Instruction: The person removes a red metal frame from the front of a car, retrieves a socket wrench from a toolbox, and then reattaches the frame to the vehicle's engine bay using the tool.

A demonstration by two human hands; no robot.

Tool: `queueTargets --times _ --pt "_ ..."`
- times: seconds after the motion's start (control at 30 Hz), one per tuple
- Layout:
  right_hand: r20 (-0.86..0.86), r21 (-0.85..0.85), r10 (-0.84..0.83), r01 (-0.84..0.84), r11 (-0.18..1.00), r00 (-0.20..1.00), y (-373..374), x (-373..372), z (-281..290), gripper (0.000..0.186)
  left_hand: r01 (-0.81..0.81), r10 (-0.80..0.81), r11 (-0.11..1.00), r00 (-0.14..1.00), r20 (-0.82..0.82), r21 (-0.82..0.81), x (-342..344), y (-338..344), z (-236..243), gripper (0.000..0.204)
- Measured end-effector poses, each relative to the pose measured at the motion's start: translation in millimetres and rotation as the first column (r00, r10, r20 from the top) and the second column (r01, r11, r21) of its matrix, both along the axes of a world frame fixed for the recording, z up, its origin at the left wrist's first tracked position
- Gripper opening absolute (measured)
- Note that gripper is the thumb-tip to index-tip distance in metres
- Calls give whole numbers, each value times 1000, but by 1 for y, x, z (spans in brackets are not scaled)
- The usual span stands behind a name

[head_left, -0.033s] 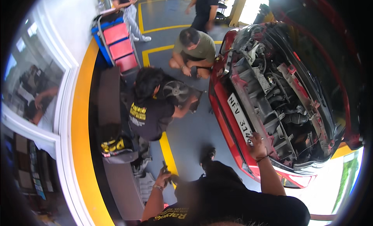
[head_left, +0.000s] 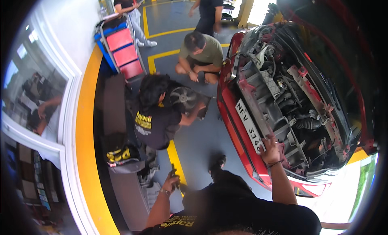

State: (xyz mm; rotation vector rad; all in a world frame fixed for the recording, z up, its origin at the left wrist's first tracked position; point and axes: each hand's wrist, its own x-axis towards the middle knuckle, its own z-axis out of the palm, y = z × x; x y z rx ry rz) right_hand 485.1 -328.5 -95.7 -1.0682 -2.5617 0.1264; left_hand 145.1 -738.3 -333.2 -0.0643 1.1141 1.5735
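Observation:
My right hand [head_left: 271, 151] rests on the front edge of a red car [head_left: 238, 130], beside the white number plate [head_left: 249, 126]. Its fingers are stretched out over the edge, and I see nothing held in it. Low in the view, away from the car, my left hand [head_left: 170, 182] is closed round a slim dark tool [head_left: 173, 169]; its exact kind is too small to make out. Under the raised hood the engine bay [head_left: 287, 101] lies exposed, with hoses and metal brackets showing.
A crouching co-worker in a black shirt [head_left: 155, 124] holds a radiator fan assembly [head_left: 184, 96] on the floor. Another person in a green shirt [head_left: 208, 51] squats beyond it. A cart with red panels [head_left: 123, 49], a dark bench [head_left: 129, 198] and a bag [head_left: 121, 156] line the left wall.
My right hand has shifted slightly along the car's front edge, its fingers reaching further over it. The left hand keeps its hold on the tool. The view has tilted a little.

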Motion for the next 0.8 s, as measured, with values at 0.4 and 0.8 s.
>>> queueTargets --times 0.4,0.8 --pt "-51 30 -476 478 878 878 186 31 11 44 -9 31 810 999 -27 587 -124 455 278 69" --pt "7 -90 -474 472 877 881 184 29 21 37 -180 254 408 964 78 895 -134 624 405 53"
